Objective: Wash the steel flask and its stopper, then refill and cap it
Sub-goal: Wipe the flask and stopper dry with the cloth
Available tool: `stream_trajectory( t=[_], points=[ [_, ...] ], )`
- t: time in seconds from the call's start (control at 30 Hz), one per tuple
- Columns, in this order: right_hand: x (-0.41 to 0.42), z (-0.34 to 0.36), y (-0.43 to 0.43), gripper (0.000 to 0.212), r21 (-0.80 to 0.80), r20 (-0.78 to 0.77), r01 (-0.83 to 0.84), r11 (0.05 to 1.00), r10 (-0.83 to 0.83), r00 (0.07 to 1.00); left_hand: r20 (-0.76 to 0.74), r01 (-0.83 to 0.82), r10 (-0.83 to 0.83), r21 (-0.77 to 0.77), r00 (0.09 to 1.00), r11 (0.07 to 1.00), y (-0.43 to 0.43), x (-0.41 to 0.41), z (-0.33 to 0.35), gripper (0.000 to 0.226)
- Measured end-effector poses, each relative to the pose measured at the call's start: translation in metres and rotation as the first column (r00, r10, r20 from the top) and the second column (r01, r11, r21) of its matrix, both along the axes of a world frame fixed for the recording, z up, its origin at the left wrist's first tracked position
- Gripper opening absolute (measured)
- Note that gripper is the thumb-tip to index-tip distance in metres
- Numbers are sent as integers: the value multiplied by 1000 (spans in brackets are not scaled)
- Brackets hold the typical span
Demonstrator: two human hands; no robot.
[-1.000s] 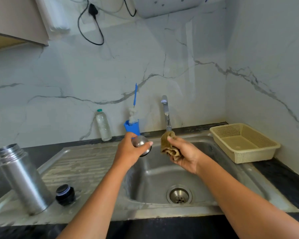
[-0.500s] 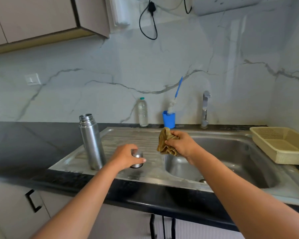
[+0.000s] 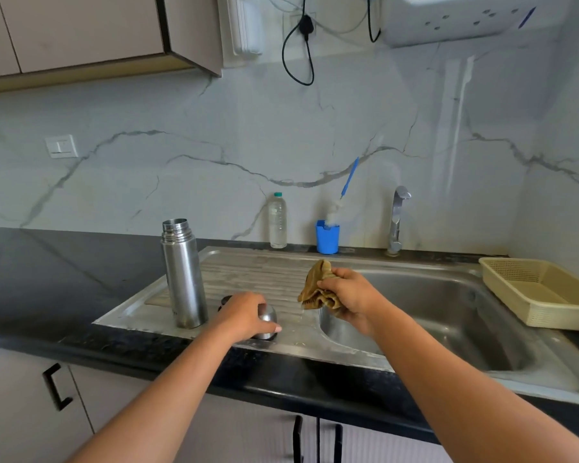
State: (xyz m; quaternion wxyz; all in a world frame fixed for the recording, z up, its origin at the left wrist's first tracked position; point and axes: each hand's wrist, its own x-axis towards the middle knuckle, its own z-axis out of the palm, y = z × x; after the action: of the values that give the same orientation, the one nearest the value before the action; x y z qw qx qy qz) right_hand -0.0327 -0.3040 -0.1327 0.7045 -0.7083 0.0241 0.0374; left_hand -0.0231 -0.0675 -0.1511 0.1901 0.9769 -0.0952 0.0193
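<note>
The steel flask [image 3: 183, 279] stands upright on the ribbed drainboard [image 3: 248, 272], its mouth uncovered; what is inside cannot be seen. Just beside it, the left hand [image 3: 244, 315] curls its fingers over the steel cap [image 3: 268, 320], which sits dome up on the drainboard. A dark piece [image 3: 225, 299] half hidden behind this hand is possibly the stopper. The right hand [image 3: 351, 295] clutches a crumpled brown cloth [image 3: 316, 289] over the edge of the sink basin [image 3: 448, 312]. At the wall, a blue holder [image 3: 327, 240] holds a bottle brush [image 3: 348, 178], near a clear plastic bottle [image 3: 277, 222].
</note>
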Motion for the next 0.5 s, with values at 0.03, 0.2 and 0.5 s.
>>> stream_trajectory(
  t=[0.03,0.2,0.5],
  points=[
    [-1,0,-1,29,21,-6,-3,1000,3,1000,-6,1,-1,16,1000,1000,0,-1,1,40],
    [-7,5,-11,25,130,-34,26,991,-21,999,72,18,-7,-159,997,987,-23,-13,13,71],
    [-38,22,-51,31,435,-34,-8,901,26,999,-394,-337,-424,-919,815,205,-135,-30,23,73]
  ],
)
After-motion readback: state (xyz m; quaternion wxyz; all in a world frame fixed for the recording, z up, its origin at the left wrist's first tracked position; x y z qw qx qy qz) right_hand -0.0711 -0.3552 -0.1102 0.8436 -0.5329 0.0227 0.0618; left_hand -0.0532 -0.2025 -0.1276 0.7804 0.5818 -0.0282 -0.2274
